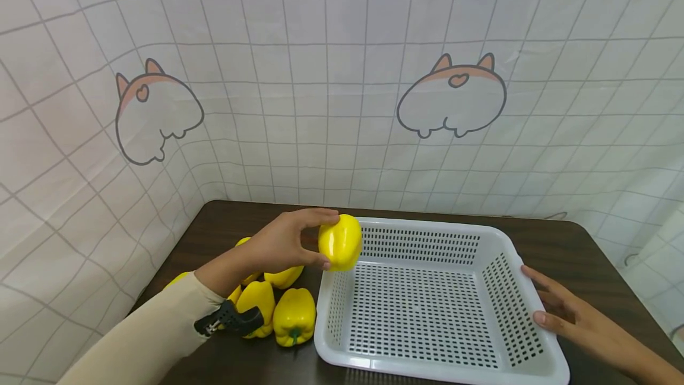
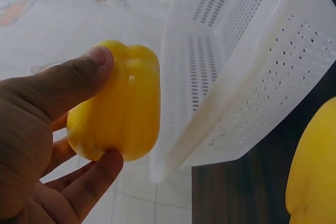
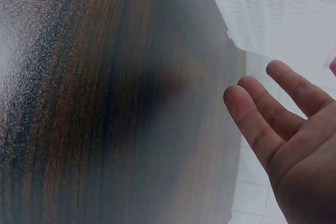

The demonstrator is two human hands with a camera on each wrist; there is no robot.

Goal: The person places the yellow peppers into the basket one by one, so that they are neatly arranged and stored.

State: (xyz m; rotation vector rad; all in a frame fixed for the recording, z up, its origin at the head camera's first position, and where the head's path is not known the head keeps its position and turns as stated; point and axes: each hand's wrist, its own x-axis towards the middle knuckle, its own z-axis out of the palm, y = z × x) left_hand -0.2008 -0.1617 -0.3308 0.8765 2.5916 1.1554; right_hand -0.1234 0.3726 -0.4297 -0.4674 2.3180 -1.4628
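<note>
- Left hand: thumb and fingers grasp a yellow pepper, held at ten o'clock (head view) of the white basket.
- Right hand: relaxed fingers touch the basket's rim at three o'clock.
- Other peppers lie on the table at nine o'clock.

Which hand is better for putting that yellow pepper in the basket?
Probably the left hand. It grips the yellow pepper near the left side of the basket. The right hand holds no pepper and is at the opposite side.
</note>
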